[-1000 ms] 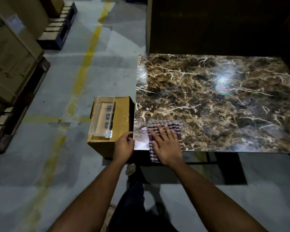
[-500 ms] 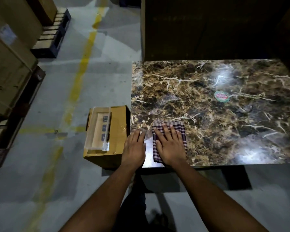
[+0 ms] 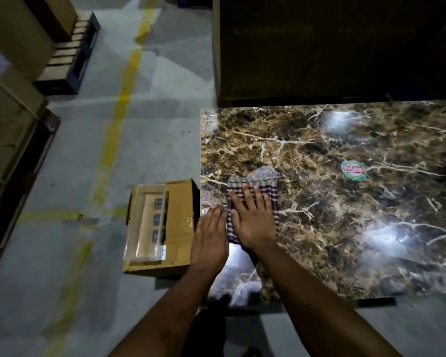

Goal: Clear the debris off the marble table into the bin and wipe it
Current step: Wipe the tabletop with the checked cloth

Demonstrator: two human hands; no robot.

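A brown marble table (image 3: 345, 228) with white veins fills the right half of the view. My right hand (image 3: 250, 217) lies flat with spread fingers on a folded checked cloth (image 3: 268, 188) near the table's left edge. Beside it, my left hand (image 3: 210, 235) rests flat with straight fingers on the table's left edge, next to the cloth. A cardboard box (image 3: 178, 202) serving as the bin stands on the floor against the table's left side, with a clear plastic package (image 3: 146, 225) lying in it. A round green and red sticker (image 3: 353, 170) sits on the marble.
A large dark carton (image 3: 319, 47) stands behind the table. Stacked cardboard boxes on pallets (image 3: 11, 112) line the left side. A yellow line (image 3: 119, 109) runs along the grey concrete floor between them and the table.
My right hand has pushed the cloth away from me, farther onto the table. My left hand left the box's corner and now lies flat on the table's edge.
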